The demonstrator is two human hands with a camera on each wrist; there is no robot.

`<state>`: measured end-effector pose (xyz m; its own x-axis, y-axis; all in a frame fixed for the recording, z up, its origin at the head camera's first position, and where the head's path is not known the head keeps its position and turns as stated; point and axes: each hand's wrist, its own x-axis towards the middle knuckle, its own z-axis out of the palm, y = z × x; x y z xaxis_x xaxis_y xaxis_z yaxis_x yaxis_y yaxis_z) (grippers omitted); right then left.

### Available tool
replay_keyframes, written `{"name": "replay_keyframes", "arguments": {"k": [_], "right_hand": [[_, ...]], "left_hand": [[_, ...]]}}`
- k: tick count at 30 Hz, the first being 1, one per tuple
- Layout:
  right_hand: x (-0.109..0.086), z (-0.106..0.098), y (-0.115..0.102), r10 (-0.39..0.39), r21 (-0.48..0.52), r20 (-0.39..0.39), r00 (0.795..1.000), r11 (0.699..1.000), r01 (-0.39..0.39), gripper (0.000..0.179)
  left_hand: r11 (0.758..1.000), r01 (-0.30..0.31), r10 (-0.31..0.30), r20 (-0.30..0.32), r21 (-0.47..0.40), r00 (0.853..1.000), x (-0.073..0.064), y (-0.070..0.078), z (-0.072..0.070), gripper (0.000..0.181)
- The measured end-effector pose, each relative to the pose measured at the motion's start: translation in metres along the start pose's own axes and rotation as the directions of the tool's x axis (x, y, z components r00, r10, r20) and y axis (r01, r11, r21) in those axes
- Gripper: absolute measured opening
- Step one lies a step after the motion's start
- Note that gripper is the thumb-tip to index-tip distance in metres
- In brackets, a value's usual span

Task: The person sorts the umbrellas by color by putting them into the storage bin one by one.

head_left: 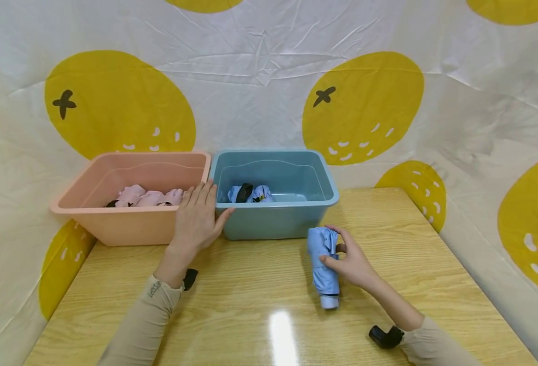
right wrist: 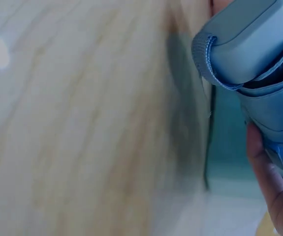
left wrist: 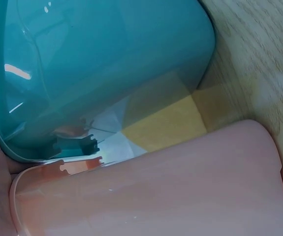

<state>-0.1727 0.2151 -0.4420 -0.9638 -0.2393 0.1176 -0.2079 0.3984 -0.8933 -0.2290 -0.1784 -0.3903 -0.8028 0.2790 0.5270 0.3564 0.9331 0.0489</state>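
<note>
A light blue folded umbrella (head_left: 325,267) is in my right hand (head_left: 353,262), which grips its side over the table. Its fabric is wrapped round it and its handle end, with a wrist strap, faces the near side; the handle (right wrist: 249,42) fills the upper right of the right wrist view. My left hand (head_left: 199,213) lies with straight fingers over the adjoining rims of a pink bin (head_left: 131,223) and a blue bin (head_left: 273,221). Pink fabric bundles (head_left: 147,197) lie in the pink bin. Blue fabric bundles with a black part (head_left: 244,193) lie in the blue bin.
The bins stand side by side at the back of a wooden table (head_left: 250,290). Behind them hangs a pale cloth (head_left: 260,101) printed with yellow fruit. A black wrist-camera piece (head_left: 385,337) sits at my right wrist.
</note>
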Motion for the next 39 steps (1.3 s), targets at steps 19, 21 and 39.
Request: {"name": "replay_keyframes", "arguments": {"k": [19,21,39], "right_hand": [[0.023,-0.036,-0.090,-0.328,0.174,-0.163,0.930,0.919,0.355,0.078],[0.033,-0.041,-0.103,-0.358,0.176,-0.184,0.915,0.904,0.389,0.079],[0.146,-0.056,-0.151,-0.332,-0.064,-0.248,0.910,0.943,0.326,0.076]], "left_hand": [[1.000,0.008,-0.008,0.019,0.004,1.000,-0.002,0.000,0.001,0.079],[1.000,0.010,-0.010,0.017,0.003,1.000,-0.002,0.000,0.001,0.079],[1.000,0.017,-0.018,0.021,0.003,1.000,-0.002,0.002,-0.001,0.081]]}}
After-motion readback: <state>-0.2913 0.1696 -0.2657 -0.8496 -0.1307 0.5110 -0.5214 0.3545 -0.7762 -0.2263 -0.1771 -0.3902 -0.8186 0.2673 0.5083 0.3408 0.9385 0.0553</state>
